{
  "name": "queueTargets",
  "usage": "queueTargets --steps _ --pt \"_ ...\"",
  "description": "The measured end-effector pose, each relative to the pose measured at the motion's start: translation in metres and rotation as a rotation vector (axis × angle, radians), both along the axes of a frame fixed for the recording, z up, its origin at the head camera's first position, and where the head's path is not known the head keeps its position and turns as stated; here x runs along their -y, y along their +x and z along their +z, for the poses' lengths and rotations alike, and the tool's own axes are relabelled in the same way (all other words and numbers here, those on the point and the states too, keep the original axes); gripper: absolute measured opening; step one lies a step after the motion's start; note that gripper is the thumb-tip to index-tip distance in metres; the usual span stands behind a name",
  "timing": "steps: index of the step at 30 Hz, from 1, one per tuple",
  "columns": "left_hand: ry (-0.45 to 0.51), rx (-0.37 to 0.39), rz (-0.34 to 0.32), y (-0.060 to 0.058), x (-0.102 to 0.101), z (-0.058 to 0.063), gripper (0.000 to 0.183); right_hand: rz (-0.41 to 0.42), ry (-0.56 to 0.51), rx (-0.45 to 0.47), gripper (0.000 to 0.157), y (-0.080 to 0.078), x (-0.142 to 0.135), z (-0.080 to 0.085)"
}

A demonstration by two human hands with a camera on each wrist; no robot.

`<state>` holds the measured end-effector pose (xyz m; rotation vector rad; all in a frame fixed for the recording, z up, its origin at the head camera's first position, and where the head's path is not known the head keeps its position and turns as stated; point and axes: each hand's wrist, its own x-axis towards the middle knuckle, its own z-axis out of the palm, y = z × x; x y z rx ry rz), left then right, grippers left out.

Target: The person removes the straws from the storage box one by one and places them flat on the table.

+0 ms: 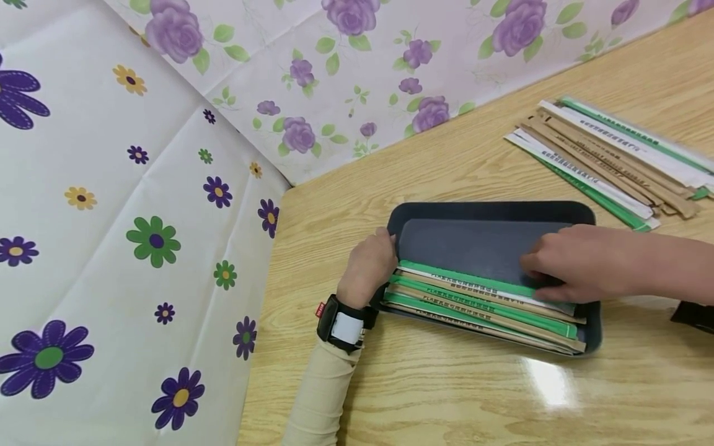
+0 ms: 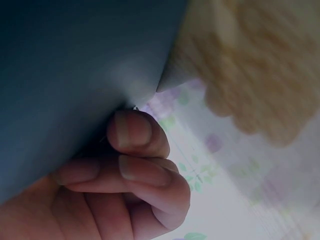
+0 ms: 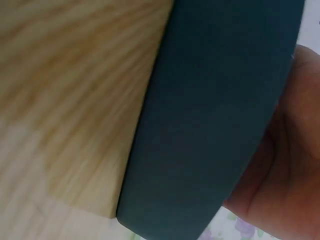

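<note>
A dark grey rectangular tray (image 1: 496,210) sits on the table with paper-wrapped straws (image 1: 474,303) lined up lengthwise along its near side, in green, white and brown wrappers. At the tray's left end my left hand (image 1: 368,263) grips the rim; the left wrist view shows its curled fingers (image 2: 145,172) against the wall. My right hand (image 1: 586,263) reaches in over the right end, thumb and forefinger pinching the end of the rearmost green-and-white wrapped straw (image 1: 468,279). In the right wrist view the tray wall (image 3: 200,125) hides the fingertips of that hand.
More wrapped straws (image 1: 608,161) lie in a loose pile on the wooden table (image 1: 435,396), behind the tray to the right. Flowered sheets (image 1: 357,80) rise at the back and left. A black object (image 1: 694,314) shows at the right edge.
</note>
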<state>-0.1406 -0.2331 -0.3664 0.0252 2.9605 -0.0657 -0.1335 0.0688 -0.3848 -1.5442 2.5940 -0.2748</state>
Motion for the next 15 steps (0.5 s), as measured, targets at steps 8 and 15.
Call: queueTargets --steps 8,15 --pt "-0.008 -0.008 -0.015 0.0012 -0.0003 0.0010 0.033 -0.026 0.002 0.034 0.020 0.0019 0.0033 -0.0047" --pt "0.008 -0.002 -0.004 0.0013 -0.0003 0.0014 0.033 -0.041 -0.009 0.026 0.019 0.0019 0.0034 -0.0061"
